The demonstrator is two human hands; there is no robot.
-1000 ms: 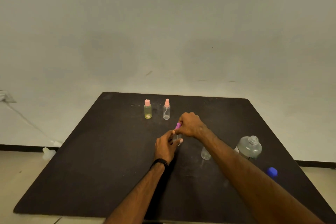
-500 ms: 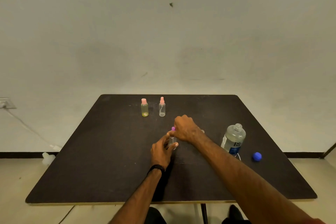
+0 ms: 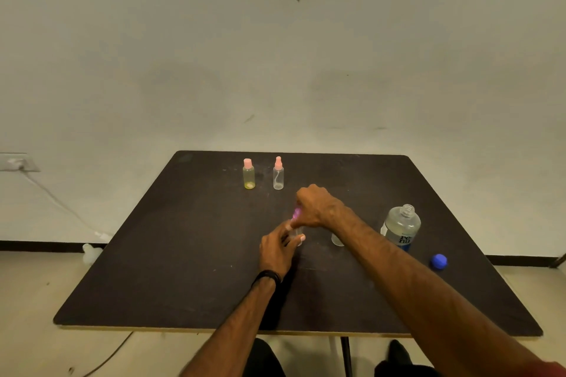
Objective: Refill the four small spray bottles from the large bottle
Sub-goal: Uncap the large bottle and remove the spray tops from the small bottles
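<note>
I judge the task roughly midway. My left hand (image 3: 277,249) grips a small clear bottle (image 3: 296,231) standing near the table (image 3: 171,254) centre; my right hand (image 3: 312,206) pinches its purple spray top (image 3: 295,214), either seating or removing it, I cannot tell which. Two pink-capped bottles, one yellowish (image 3: 249,174) and one clear (image 3: 278,173), stand capped at the far edge. A fourth small bottle (image 3: 337,239) stands partly hidden behind my right forearm. The large bottle (image 3: 401,228) stands uncapped to the right, upright; its blue cap (image 3: 438,261) lies beside it.
</note>
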